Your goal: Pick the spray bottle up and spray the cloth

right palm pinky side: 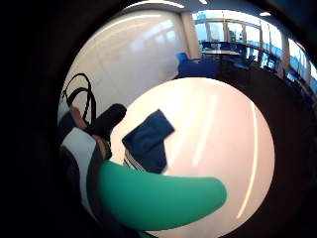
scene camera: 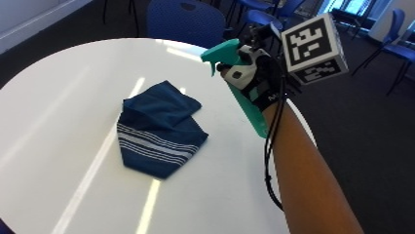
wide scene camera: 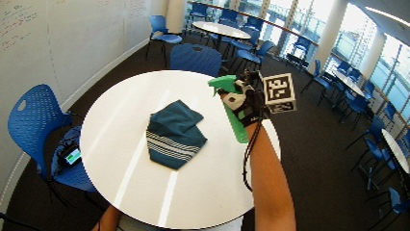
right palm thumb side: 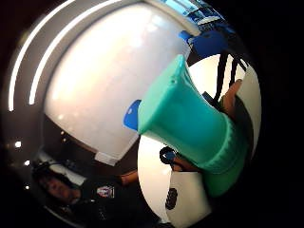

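Observation:
A green spray bottle (scene camera: 250,105) is lifted above the right side of the round white table (scene camera: 58,102), held tilted with its nozzle (scene camera: 217,54) toward the cloth. My gloved right hand (scene camera: 259,80) grips it around the neck. The dark blue cloth (scene camera: 158,129) with white stripes lies crumpled near the table's middle, left of the bottle. In the wide outside view the spray bottle (wide scene camera: 234,108) hangs to the right of the cloth (wide scene camera: 174,134). The bottle's body (right palm pinky side: 158,198) and its head (right palm thumb side: 190,118) fill much of the palm views; the cloth (right palm pinky side: 148,141) shows beyond it.
Blue chairs (scene camera: 188,22) stand behind the table, and another chair (wide scene camera: 38,130) stands at its left with a small device on the seat. More tables and chairs (wide scene camera: 224,29) fill the room behind.

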Demonstrator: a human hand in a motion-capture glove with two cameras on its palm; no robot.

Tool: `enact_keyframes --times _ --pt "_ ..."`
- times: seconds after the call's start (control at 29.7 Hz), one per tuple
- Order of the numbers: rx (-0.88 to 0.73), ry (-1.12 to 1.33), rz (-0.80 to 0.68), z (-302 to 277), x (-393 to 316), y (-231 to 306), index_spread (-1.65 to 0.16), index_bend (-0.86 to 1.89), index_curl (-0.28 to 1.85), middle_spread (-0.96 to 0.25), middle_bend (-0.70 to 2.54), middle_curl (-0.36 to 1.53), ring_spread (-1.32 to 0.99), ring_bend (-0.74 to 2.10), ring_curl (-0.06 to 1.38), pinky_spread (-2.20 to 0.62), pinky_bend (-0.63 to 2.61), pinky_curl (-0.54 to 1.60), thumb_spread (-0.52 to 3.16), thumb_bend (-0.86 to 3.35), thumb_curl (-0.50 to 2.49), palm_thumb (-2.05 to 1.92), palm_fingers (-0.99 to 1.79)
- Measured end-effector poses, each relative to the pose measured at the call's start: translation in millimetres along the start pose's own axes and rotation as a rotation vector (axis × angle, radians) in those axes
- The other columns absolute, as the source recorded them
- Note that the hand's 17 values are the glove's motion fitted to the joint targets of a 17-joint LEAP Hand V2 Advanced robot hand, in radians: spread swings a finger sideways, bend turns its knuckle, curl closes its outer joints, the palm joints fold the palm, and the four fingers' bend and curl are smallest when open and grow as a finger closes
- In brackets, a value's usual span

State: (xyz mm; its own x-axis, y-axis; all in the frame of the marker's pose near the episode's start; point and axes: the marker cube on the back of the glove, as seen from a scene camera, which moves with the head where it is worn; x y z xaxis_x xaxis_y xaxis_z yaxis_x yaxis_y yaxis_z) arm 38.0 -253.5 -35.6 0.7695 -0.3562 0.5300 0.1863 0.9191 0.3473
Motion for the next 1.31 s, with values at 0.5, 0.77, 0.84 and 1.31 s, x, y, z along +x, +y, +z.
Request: enact_keyframes --times 0.5,0.77,0.84,1.31 --pt "-0.283 0.459 -0.118 50.1 -21.5 4.8 -0.29 0.27 0.54 -0.21 0.46 0.5 -0.18 0.57 0.45 -0.23 0.47 0.39 0.33 -0.04 0.77 0.9 1.35" --pt "-0.388 0.615 -0.177 71.4 -23.1 11.3 -0.29 0.28 0.54 -0.21 0.47 0.5 -0.18 0.57 0.45 -0.23 0.47 0.39 0.34 -0.04 0.77 0.9 1.35" --pt "-0.411 0.647 -0.19 77.2 -23.3 13.6 -0.29 0.28 0.54 -0.21 0.47 0.5 -0.18 0.57 0.45 -0.23 0.47 0.39 0.34 -0.04 0.77 0.9 1.35" --pt "-0.571 0.906 -0.307 114.0 -21.0 32.9 -0.29 0.27 0.54 -0.21 0.47 0.5 -0.18 0.57 0.45 -0.23 0.47 0.39 0.34 -0.04 0.78 0.9 1.35"
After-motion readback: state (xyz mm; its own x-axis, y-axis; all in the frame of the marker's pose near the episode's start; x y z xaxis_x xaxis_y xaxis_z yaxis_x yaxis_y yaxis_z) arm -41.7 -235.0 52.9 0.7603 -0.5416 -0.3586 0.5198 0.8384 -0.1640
